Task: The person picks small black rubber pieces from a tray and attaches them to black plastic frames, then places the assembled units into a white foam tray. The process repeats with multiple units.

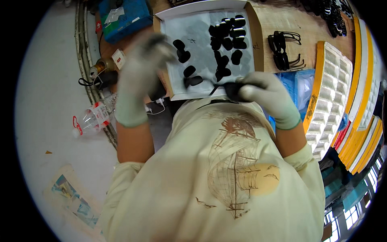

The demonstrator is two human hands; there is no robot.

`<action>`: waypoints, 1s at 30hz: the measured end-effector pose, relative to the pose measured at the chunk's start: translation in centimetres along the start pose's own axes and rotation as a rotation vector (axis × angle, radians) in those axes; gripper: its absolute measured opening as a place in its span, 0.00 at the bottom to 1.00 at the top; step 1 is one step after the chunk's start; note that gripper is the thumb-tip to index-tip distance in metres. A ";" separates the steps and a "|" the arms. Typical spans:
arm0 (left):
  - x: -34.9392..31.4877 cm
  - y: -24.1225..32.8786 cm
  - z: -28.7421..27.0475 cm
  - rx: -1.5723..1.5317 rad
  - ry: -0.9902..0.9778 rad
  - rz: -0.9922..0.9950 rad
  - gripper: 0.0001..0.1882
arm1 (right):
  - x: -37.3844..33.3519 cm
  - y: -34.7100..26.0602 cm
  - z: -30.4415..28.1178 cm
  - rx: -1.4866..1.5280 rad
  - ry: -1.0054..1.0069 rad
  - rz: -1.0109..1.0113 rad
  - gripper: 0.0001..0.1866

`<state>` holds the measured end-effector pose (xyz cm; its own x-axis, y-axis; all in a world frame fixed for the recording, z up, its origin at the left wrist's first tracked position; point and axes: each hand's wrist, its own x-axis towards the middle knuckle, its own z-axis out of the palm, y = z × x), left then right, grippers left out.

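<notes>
My right hand (268,93), in a pale glove with a green cuff, is closed on a pair of dark sunglasses (231,91) near the front edge of a shallow box. The far part of the sunglasses is smeared by motion. My left hand (145,66), gloved alike, is blurred over the box's left side, and its fingers cannot be made out. Loose dark lenses (221,30) lie in the white-lined box (193,24), several bunched at the right and a few at the left, such as one lens (189,71).
Folded dark glasses (282,50) lie right of the box. White compartment trays with yellow edges (328,88) stand at the right, beside a blue plastic bag (302,84). A blue box (125,20), a tape roll (105,64) and a plastic bottle (92,119) are at the left.
</notes>
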<state>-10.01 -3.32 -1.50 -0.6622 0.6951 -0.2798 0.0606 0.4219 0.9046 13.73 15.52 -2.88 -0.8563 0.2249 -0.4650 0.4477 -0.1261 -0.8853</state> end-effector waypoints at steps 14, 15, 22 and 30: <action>10.3 -12.1 4.8 1.289 -0.368 -0.036 0.21 | -1.4 0.1 0.7 0.399 0.221 -0.126 0.36; 10.6 -12.5 4.8 1.300 -0.381 -0.039 0.21 | -1.4 0.3 0.8 0.389 0.234 -0.117 0.36; 10.0 -11.9 3.7 1.242 -0.398 0.152 0.22 | -0.6 0.1 2.1 0.399 0.224 -0.154 0.35; 9.3 -14.3 3.0 1.324 -0.483 0.094 0.22 | -0.3 0.3 4.1 0.440 0.202 -0.112 0.37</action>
<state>-14.82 -1.11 -18.04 -0.3150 0.7652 -0.5615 0.9150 0.4020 0.0344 13.04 11.44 -2.93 -0.8060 0.4379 -0.3982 0.1677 -0.4763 -0.8631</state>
